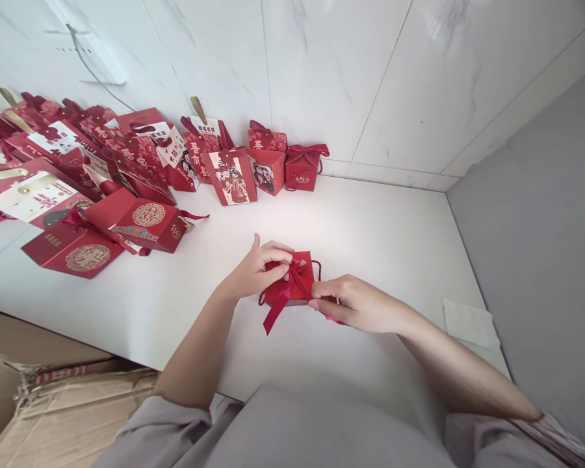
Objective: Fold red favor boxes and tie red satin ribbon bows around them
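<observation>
Small red box (292, 284), one, on the white surface (370, 221), between both hands. Left hand (260, 266): fingers curled over the box's top left corner, pinching the red ribbon (285, 296). Right hand (355, 303): fingers closed on the ribbon at the box's right side. Red gift boxes and bags (127, 175): over a dozen, exact count unclear, crowded far left along the wall. Cardboard cartons (43, 396): at least two, lower left. White paper (470, 323): one sheet, right edge.
</observation>
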### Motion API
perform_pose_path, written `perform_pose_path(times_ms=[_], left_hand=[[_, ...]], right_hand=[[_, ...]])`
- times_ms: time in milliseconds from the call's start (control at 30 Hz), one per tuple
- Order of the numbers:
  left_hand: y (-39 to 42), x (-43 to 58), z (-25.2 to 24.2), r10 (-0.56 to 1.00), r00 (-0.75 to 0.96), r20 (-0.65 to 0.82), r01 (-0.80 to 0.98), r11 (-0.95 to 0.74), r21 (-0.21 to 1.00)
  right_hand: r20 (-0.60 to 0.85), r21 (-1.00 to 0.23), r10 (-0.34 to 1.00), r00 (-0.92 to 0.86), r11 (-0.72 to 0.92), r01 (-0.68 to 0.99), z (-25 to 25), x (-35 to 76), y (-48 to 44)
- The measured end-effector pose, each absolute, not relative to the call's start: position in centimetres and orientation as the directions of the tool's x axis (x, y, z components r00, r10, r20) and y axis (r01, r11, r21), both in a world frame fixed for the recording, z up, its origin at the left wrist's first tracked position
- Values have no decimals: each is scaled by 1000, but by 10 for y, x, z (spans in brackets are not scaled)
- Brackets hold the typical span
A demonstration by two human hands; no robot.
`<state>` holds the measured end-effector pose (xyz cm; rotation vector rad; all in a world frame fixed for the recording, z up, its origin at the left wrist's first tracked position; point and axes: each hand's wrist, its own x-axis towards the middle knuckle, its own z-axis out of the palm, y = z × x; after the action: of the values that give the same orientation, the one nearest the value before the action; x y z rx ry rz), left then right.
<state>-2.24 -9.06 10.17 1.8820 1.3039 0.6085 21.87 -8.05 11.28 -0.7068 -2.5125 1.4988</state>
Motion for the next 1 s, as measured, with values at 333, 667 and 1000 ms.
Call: perform_pose_path(times_ms=[333,667,1000], left_hand=[[-90,-23,100,932,363,-15,587,-216,780],[-89,-24,98,929,370,5,565,-230,792],[-90,-22,100,932,363,-15,598,-221,771]], right_hand=[[-145,-875,443,-885,360,323,111,219,-79],[-152,-882,440,-885,343,323,110,219,-79],[-160,-886,441,-883,330,326,111,219,-79]])
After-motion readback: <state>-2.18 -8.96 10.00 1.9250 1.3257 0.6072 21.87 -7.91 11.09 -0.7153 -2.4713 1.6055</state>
